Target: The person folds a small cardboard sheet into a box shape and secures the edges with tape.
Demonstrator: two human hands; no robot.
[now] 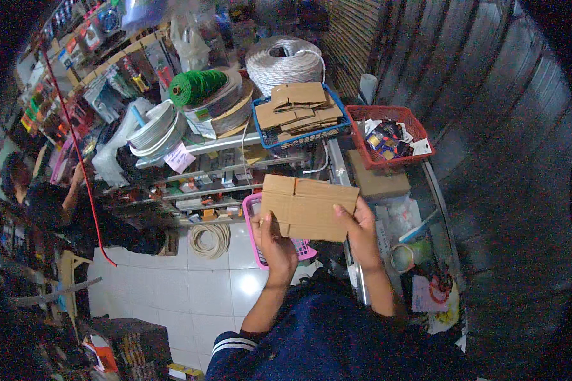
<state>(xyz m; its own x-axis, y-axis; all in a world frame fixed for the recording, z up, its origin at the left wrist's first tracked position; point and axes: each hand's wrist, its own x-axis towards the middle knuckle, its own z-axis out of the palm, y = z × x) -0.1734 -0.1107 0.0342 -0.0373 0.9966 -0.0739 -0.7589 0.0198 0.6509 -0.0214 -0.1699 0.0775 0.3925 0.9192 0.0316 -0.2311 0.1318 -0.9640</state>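
A flat, folded piece of brown cardboard [311, 206] is held up in front of me by both hands. My left hand [275, 247] grips its lower left part, thumb on the face and fingers behind. At the right edge, my right hand [361, 232] pinches it the same way, thumb on top. A short slit shows near the cardboard's upper edge. Just beyond it, a blue basket [305, 141] holds several similar folded cardboard pieces [302, 108]. Below the cardboard, partly hidden by it and my left hand, is a pink plastic basket [251, 222].
A red basket [394, 164] with small packets stands at the right. White rope [285, 63], green twine [197, 87] and white cable coils [156, 130] sit on the glass counter. A beige coil [210, 241] lies on the tiled floor. Another person [63, 203] is at far left.
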